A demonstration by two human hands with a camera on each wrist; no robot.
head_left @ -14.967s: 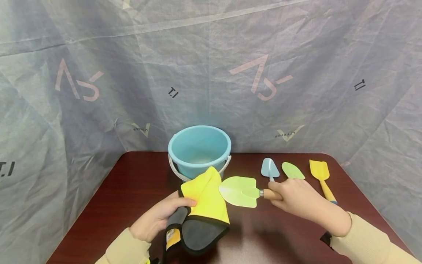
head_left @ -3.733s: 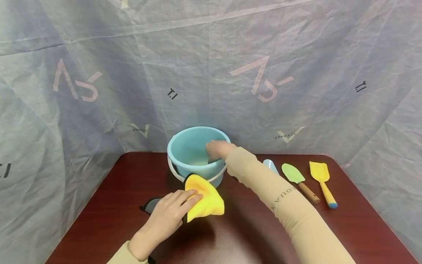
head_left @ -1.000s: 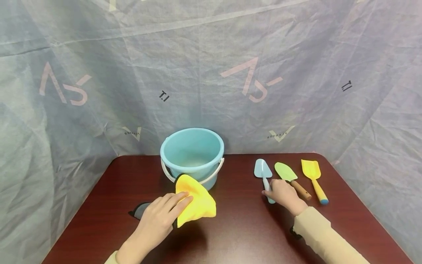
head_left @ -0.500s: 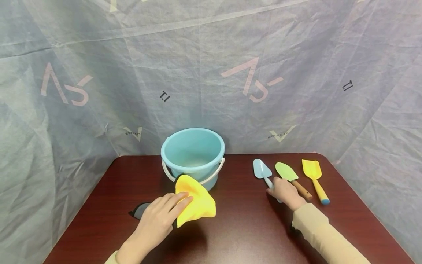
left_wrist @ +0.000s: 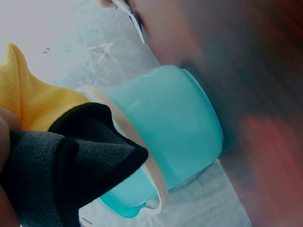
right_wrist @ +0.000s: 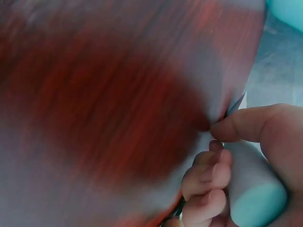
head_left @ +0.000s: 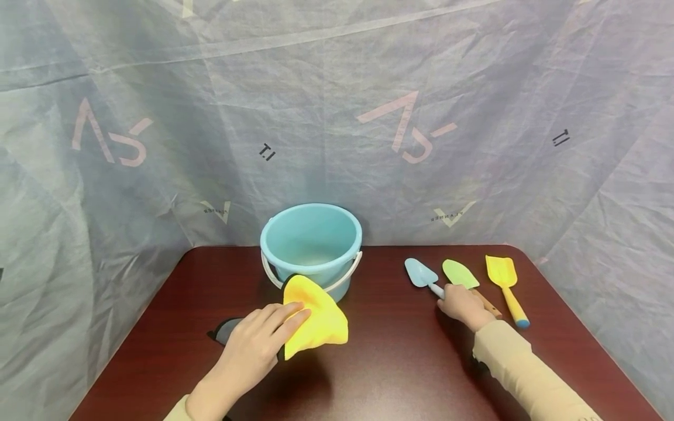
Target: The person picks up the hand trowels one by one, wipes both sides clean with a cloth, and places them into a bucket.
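Observation:
My left hand [head_left: 255, 339] holds a folded cloth [head_left: 316, 318], yellow on one side and dark grey with black edging on the other, in front of the bucket. The left wrist view shows the cloth's grey corner [left_wrist: 104, 161] overlapping the bucket's handle. At the right, my right hand [head_left: 463, 305] grips the handle of a light blue trowel [head_left: 420, 272], its blade pointing to the back left. In the right wrist view the fingers [right_wrist: 208, 177] and thumb curl round the thick handle [right_wrist: 253, 189], whose end is turquoise. The hand hides most of the handle in the head view.
A light blue bucket [head_left: 310, 269] with its white handle hanging down stands at the table's back. Close beside my right hand lie a green trowel [head_left: 460, 273] with a wooden handle and a yellow shovel [head_left: 501, 271]. A grey fabric sheet [head_left: 326, 117] hangs behind the table [head_left: 389, 362].
Earlier the right hand held another green trowel at the cloth, then reached into the bucket. Now it grips the blue trowel, whose blade has swung left. The left hand keeps the cloth.

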